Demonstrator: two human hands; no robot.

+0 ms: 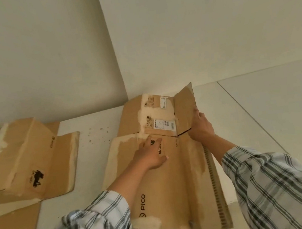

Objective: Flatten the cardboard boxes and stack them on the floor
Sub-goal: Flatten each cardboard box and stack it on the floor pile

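Presses the brown PICO-printed cardboard box (174, 187), nearly flat on the white tiled floor (260, 110), with straight-fingered left hand (151, 153); grips its one upright flap (184, 106) in right hand (201, 127). Leaves the bulkier brown cardboard box (18, 159) at left uncollapsed; stacks nothing yet, seemingly.
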